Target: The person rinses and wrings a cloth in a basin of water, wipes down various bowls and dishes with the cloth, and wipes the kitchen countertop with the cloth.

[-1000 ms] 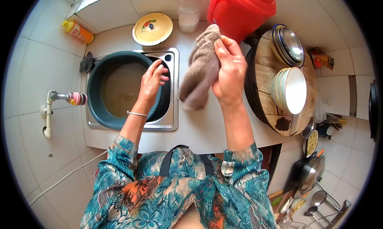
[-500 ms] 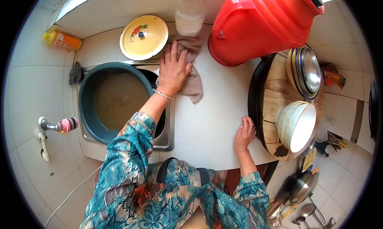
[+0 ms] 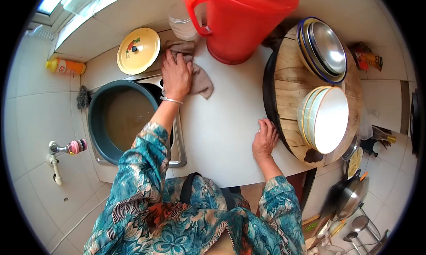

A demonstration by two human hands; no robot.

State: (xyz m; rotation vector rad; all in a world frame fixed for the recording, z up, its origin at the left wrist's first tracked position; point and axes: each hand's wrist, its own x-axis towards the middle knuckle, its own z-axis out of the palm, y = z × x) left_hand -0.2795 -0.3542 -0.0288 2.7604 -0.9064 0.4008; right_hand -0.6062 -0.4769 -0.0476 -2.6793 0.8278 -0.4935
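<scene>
My left hand [image 3: 176, 79] lies over a brownish cloth [image 3: 202, 84] on the white counter beside the sink, palm down with the fingers stretched forward. Part of the cloth is hidden under the palm. Just left of that hand are a yellow enamel lid [image 3: 146, 55] with a flower print and a dark basin [image 3: 98, 137] of murky water, set in the metal sink [image 3: 179, 153]. My right hand [image 3: 265, 141] rests on the counter close to the round wooden chopping board [image 3: 288, 88], fingers loosely extended, holding nothing visible.
A large red thermos jug [image 3: 239, 24] and stacked clear plastic cups [image 3: 182, 24] stand along the back. On the board are stacked bowls [image 3: 328, 119] and metal dishes [image 3: 328, 46]. A tap [image 3: 62, 147] juts from the left wall; an orange bottle [image 3: 66, 66] stands behind.
The view has shifted, so the jug, lid and cloth appear farther left. My left hand stays on the cloth, its fingers slightly closer together. My right hand remains beside the board.
</scene>
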